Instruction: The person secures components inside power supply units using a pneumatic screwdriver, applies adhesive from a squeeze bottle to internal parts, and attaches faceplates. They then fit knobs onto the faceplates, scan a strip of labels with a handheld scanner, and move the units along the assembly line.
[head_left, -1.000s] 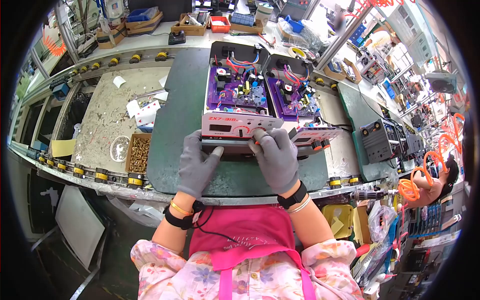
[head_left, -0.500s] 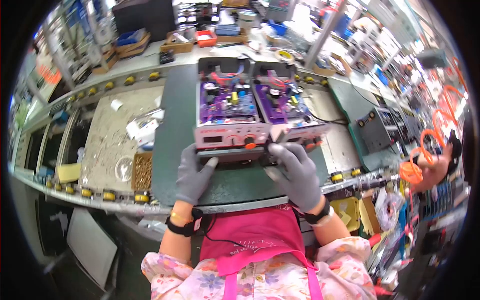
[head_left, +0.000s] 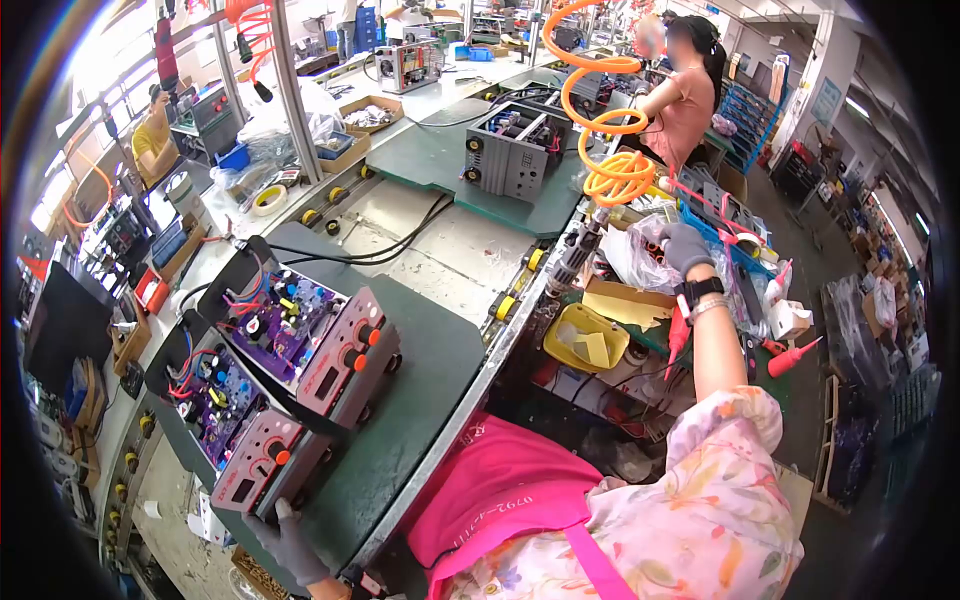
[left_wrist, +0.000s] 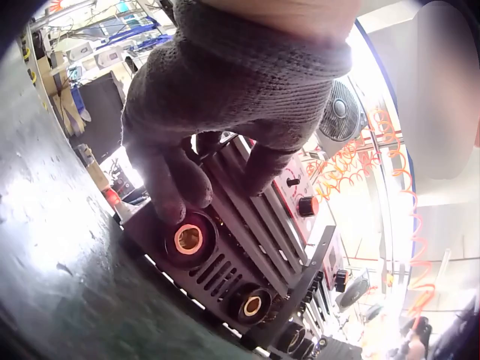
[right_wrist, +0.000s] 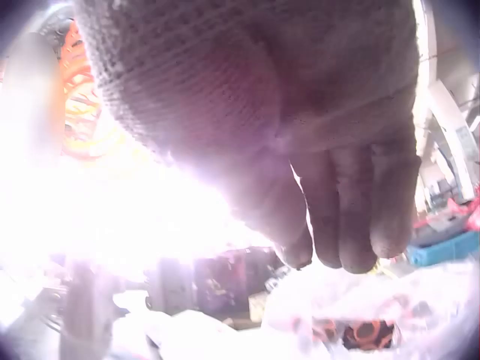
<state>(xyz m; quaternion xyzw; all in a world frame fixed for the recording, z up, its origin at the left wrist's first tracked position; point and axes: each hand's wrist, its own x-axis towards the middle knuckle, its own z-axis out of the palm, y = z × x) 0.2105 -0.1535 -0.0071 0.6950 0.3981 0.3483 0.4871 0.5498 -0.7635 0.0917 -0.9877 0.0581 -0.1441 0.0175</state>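
Two machine units with purple circuit boards stand side by side on a green board; the left unit has one orange knob, the right unit several. My gloved left hand grips the lower front edge of the left unit. In the left wrist view, this hand has fingers and thumb curled on the dark ribbed front, by a round socket. My right hand is over clear plastic bags; in the right wrist view its fingers point down, nearly straight, with nothing visible in them.
A yellow tray, red-handled tools and an air driver lie or hang at the right. An orange coiled hose hangs above. Another machine stands farther along the line, with a person in pink beyond.
The head view has swung right. My right hand has left the front of the units and moved over the plastic bags. My left hand stays at the left unit's edge.
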